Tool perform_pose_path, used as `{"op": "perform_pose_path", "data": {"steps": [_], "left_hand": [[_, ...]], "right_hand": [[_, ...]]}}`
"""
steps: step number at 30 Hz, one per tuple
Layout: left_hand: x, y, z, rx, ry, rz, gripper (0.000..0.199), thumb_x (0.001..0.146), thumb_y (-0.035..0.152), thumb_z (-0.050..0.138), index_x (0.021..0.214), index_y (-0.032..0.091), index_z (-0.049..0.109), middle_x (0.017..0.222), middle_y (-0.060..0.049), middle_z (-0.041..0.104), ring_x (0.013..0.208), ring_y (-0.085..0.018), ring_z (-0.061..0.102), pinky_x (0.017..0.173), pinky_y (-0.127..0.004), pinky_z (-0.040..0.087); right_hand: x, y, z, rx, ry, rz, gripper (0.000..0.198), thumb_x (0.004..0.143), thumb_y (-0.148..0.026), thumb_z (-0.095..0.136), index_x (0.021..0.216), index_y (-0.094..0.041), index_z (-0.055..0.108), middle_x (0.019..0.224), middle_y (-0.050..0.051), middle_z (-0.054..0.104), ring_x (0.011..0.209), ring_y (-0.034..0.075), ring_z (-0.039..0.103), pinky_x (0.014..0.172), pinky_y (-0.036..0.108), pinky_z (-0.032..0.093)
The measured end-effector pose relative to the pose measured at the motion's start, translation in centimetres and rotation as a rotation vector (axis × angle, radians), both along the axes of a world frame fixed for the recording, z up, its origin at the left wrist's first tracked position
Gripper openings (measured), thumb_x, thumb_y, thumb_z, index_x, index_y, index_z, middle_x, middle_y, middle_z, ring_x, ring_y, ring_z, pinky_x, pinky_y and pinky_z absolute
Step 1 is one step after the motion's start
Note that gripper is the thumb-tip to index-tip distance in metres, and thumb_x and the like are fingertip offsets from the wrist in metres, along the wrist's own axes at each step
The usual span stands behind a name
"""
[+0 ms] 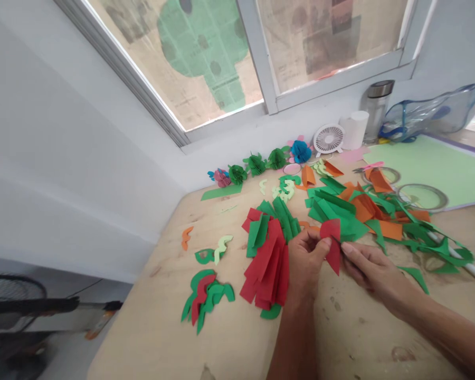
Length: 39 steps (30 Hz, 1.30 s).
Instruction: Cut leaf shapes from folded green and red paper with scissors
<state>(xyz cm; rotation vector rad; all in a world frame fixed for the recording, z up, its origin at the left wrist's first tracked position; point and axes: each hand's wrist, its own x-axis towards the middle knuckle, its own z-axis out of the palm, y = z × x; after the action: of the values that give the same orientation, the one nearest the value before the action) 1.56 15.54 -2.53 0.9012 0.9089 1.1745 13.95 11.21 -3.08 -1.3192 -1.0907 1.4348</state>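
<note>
A folded piece of red paper [331, 253] with a rounded top and a pointed lower end is pinched in my left hand [306, 253], between thumb and fingers. Against its right edge, my right hand [366, 269] is closed with thumb and fingers together. A thin dark line shows at those fingertips, and I cannot make out what they hold. Left of my left hand lies a fanned pile of folded red paper strips [265, 264], with folded green paper [283, 216] behind it. Wavy green and red cutouts [208, 295] lie farther left.
Green and orange scraps [364, 206], tape rolls [421, 196] and a white rod [469, 266] lie at right. Paper flowers [257, 164], a small fan [329, 139], a white mug [356, 129] and a bottle [378, 111] line the wall. The table's left edge borders a drop.
</note>
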Motion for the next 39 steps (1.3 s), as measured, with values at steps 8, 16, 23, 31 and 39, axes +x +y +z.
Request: {"op": "perform_pose_path", "data": {"steps": [8,16,23,31,39], "left_hand": [[0.03,-0.12,0.22,-0.007,-0.016,-0.003,0.017,0.064,0.022,0.069,0.059,0.016,0.054,0.057,0.003,0.053,0.055,-0.008,0.045,0.059,-0.022,0.037],[0.10,-0.01,-0.20,-0.028,-0.038,-0.007,0.019,0.063,0.024,0.072,0.059,0.016,0.055,0.057,0.003,0.055,0.053,-0.009,0.046,0.056,-0.022,0.038],[0.16,0.10,-0.28,-0.074,-0.132,-0.042,0.020,0.060,0.024,0.076,0.061,0.015,0.058,0.058,0.003,0.056,0.054,-0.007,0.048,0.058,-0.020,0.039],[0.31,0.24,-0.32,-0.111,-0.177,0.024,0.021,0.059,0.027,0.077,0.068,0.016,0.061,0.066,0.001,0.062,0.060,-0.010,0.055,0.064,-0.023,0.043],[0.37,0.08,-0.44,-0.117,-0.203,0.031,0.018,0.061,0.024,0.076,0.066,0.015,0.061,0.064,0.001,0.061,0.057,-0.007,0.054,0.062,-0.021,0.043]], "right_hand": [[-0.02,0.05,0.91,-0.008,-0.060,0.003,0.053,0.080,-0.068,0.047,0.054,-0.023,0.037,0.046,-0.007,0.032,0.044,0.009,0.023,0.043,0.027,0.017],[-0.15,-0.03,0.69,-0.004,-0.053,-0.037,0.053,0.079,-0.069,0.048,0.055,-0.023,0.038,0.046,-0.007,0.030,0.043,0.009,0.021,0.042,0.026,0.016],[-0.11,0.17,1.04,0.026,-0.058,-0.016,0.054,0.080,-0.068,0.047,0.053,-0.023,0.037,0.045,-0.007,0.031,0.042,0.010,0.022,0.042,0.027,0.016],[-0.07,0.25,0.87,0.013,-0.092,-0.002,0.056,0.077,-0.073,0.046,0.053,-0.023,0.036,0.045,-0.007,0.030,0.042,0.009,0.021,0.042,0.026,0.016],[-0.23,0.24,0.97,0.022,-0.108,-0.012,0.055,0.077,-0.072,0.045,0.054,-0.023,0.036,0.046,-0.008,0.028,0.042,0.009,0.020,0.041,0.026,0.015]]}}
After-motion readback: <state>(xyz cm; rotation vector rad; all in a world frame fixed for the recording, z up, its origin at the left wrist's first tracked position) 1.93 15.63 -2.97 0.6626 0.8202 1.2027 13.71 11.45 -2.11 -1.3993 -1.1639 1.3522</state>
